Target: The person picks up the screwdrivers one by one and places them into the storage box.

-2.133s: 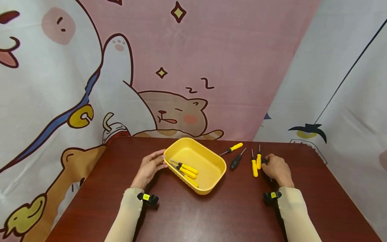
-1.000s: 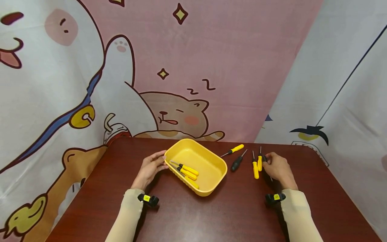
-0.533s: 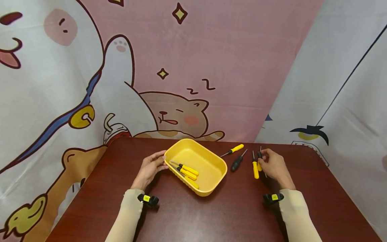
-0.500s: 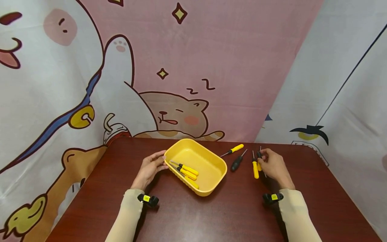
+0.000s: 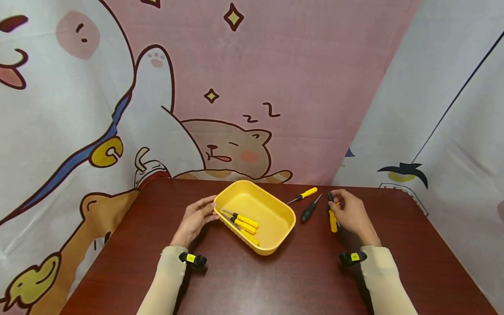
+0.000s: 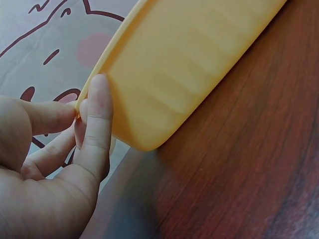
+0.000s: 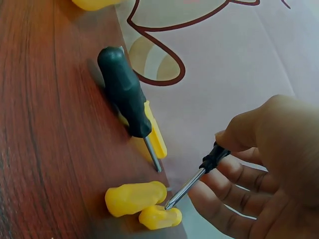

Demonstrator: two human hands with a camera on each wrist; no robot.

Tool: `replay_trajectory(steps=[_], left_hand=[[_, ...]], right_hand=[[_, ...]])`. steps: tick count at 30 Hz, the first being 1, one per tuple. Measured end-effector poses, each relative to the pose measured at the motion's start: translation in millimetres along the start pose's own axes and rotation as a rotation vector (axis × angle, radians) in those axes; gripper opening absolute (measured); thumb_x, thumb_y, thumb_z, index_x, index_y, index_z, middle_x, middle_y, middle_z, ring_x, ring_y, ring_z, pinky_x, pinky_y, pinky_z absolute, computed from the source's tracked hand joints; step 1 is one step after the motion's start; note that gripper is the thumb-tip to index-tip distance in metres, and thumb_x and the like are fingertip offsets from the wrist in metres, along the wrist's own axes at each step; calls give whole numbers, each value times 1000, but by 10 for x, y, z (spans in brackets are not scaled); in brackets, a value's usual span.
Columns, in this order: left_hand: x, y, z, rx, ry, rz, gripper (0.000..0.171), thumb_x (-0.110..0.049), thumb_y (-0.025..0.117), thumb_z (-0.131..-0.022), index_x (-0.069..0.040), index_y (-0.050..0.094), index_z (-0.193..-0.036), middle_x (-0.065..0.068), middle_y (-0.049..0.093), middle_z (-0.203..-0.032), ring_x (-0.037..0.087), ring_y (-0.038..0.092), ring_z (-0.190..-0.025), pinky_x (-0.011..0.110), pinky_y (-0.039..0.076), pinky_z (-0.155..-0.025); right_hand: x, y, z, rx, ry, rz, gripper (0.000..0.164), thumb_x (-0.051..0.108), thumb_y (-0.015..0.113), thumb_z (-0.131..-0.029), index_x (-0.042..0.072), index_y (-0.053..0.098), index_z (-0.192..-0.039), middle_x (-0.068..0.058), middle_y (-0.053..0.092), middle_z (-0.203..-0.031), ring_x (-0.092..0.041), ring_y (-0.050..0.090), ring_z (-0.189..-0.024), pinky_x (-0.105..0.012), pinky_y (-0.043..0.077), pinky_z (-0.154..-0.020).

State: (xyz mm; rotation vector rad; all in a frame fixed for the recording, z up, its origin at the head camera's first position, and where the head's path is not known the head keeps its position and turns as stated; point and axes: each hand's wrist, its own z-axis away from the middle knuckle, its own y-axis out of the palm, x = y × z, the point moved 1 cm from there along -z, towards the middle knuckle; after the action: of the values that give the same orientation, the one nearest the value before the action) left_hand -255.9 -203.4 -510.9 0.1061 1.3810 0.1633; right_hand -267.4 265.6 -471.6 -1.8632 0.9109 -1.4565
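My left hand point(image 5: 195, 220) pinches the left rim of a yellow plastic tub point(image 5: 275, 209), thumb on one side and fingers on the other in the left wrist view. Several yellow-handled screwdrivers point(image 5: 247, 219) lie inside the tub along its near left side. On the right, my right hand point(image 5: 351, 214) holds a black-handled screwdriver point(image 7: 215, 157) between thumb and fingers, its metal shaft pointing down toward two yellow-handled screwdrivers. The handle of one yellow screwdriver point(image 5: 333, 222) shows beside the fingers; the other point(image 7: 159, 217) is mostly hidden by the hand in the head view.
Between tub and right hand, a thicker black screwdriver point(image 5: 308, 213) lies on the brown table point(image 5: 252, 284). A yellow-handled screwdriver point(image 5: 307, 193) with a black collar lies behind it, close to the back edge. A cartoon-printed cloth point(image 5: 307, 87) hangs behind the table.
My right hand has picked up the black-handled screwdriver and carried it left, over the two yellow screwdrivers. My left hand and the tub stay in place.
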Motion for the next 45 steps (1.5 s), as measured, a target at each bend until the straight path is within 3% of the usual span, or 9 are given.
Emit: replay_trajectory(steps=[9,15,21,30,36,42,45], left_hand=[[6,-7,-4,12,-2,8,38,-10,63,-102,-5,60,-140,27,58,-130,22,67,-91,31,65,-80],[-3,-2,-2,8,2,6,38,-10,62,-103,-5,60,-140,27,58,-132,22,67,-91,30,65,-80],[6,0,1,6,4,7,38,-11,62,-103,-6,60,-140,27,57,-132,22,67,-92,30,65,-79],[-2,-6,-6,7,11,4,39,-11,62,-103,-5,60,-141,26,58,-132,21,67,-90,30,65,-79],[-23,-23,7,3,5,2,39,-10,61,-103,-5,59,-141,26,58,-131,19,67,-88,29,65,-79],[-26,-5,-6,15,13,1,39,-10,62,-103,-5,60,-141,27,58,-133,18,67,-87,30,65,-80],[-9,1,-4,14,10,1,39,-11,62,-103,-5,60,-141,26,58,-134,18,67,-87,30,65,-79]], right_hand=[[126,13,29,-32,-74,-20,30,12,69,-97,5,62,-126,-9,62,-99,-24,58,-87,-24,49,-66],[257,31,33,-44,-116,-46,31,10,69,-97,5,62,-127,-8,60,-96,-24,54,-82,-23,45,-61],[366,72,44,-42,-138,-61,34,10,71,-96,6,61,-129,-8,60,-97,-22,55,-76,-22,49,-54],[558,162,62,-55,-233,-48,31,11,71,-96,10,63,-126,-6,65,-99,-21,58,-85,-31,53,-72],[692,214,92,-50,-296,-65,33,12,73,-95,10,64,-127,-4,65,-99,-17,60,-83,-39,59,-72],[798,246,116,-61,-353,-75,34,11,74,-94,11,65,-127,-3,65,-99,-15,61,-81,-31,58,-68],[840,272,119,-46,-366,-89,34,10,74,-94,10,65,-127,-4,66,-100,-16,62,-82,-35,61,-71]])
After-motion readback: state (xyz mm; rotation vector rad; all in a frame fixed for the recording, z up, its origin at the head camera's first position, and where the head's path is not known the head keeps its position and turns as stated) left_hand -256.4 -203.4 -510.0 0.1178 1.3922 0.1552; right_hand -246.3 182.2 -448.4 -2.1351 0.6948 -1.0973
